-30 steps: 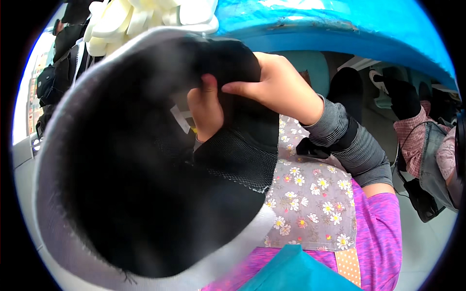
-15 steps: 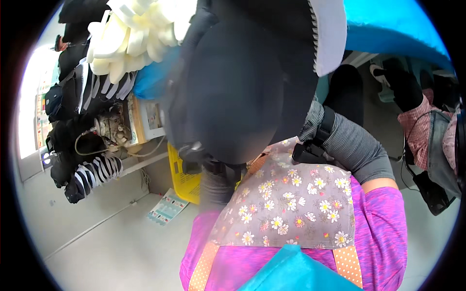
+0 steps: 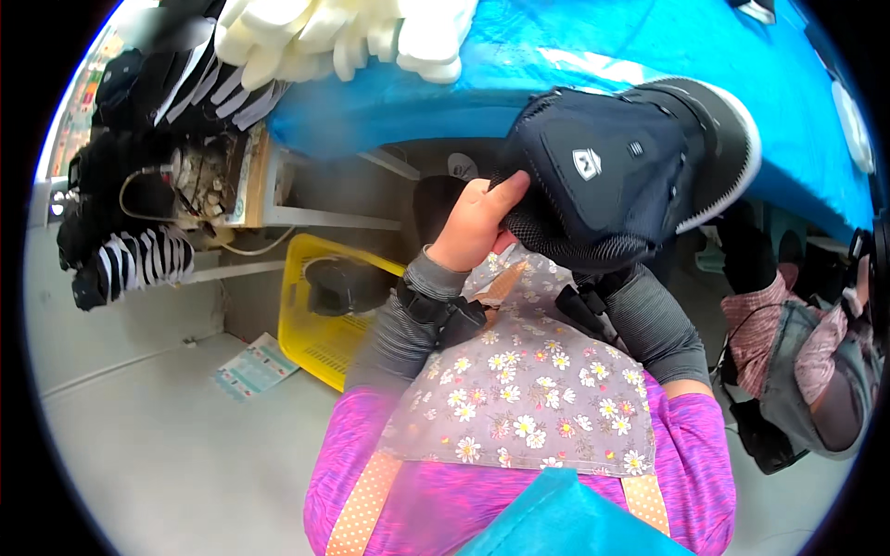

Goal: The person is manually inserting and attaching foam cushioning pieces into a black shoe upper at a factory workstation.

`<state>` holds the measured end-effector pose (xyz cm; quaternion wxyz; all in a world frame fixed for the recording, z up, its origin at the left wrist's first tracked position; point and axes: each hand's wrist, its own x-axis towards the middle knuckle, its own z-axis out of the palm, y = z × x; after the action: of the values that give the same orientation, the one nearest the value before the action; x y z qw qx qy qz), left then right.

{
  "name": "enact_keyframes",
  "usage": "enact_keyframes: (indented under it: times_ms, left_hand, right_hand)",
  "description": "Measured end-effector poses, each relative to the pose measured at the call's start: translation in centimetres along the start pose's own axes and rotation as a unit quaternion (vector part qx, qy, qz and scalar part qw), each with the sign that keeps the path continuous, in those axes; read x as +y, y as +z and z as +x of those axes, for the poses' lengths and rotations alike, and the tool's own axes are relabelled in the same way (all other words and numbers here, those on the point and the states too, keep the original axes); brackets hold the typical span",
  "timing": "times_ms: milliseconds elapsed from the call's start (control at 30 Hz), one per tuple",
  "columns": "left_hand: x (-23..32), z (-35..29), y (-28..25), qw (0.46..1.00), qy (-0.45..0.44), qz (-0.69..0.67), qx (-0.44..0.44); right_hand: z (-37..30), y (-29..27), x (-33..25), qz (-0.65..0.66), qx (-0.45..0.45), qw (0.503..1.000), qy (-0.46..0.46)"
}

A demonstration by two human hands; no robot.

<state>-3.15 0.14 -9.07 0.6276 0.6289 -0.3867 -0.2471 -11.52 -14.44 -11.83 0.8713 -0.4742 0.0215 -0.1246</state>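
Note:
A dark baseball cap [image 3: 593, 176] is held up in front of me, tilted on its side, close to the edge of the blue-covered table. White emblems mark its crown, and its curved visor [image 3: 728, 153] has a pale, jagged rim pointing right. My left hand [image 3: 475, 221] is closed on the cap's lower left edge, beside a mesh-like part, with the thumb on top. The cap hides my right hand; only the grey striped sleeve [image 3: 658, 324] of that arm shows, running up behind the cap.
Cream foam pieces [image 3: 343, 37] lie on the blue table cover [image 3: 399, 116]. A yellow basket [image 3: 289, 324] with a dark item inside stands on the floor at left, near a leaflet [image 3: 258, 366]. Striped, stacked caps [image 3: 144, 264] hang far left. Another person [image 3: 788, 343] sits at right.
The cap has moved away from my view and to the right, and has turned so its crown emblems show. My left hand has come into sight, along with more of the table.

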Motion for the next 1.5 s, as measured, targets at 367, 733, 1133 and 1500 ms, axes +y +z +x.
enact_keyframes:
  times_ms: [367,733,1133,1500]
  left_hand:
    - [-0.5,-1.7,-0.7,0.984,0.085,0.079,-0.135]
    - [2.0,-1.7,-2.5,0.965,-0.091,0.098,-0.225]
    - [0.1,0.4,0.8,0.967,0.105,-0.217,0.076]
    - [0.2,-0.4,-3.5,0.933,0.070,-0.263,0.236]
  right_hand:
    - [-0.5,-3.5,0.3,0.168,-0.138,0.975,-0.035]
    - [0.2,-3.1,2.5,0.027,-0.245,0.966,0.080]
    - [1.6,1.0,3.6,-0.234,0.038,0.969,0.073]
    - [1.9,-0.8,2.1,0.151,-0.112,0.982,0.010]
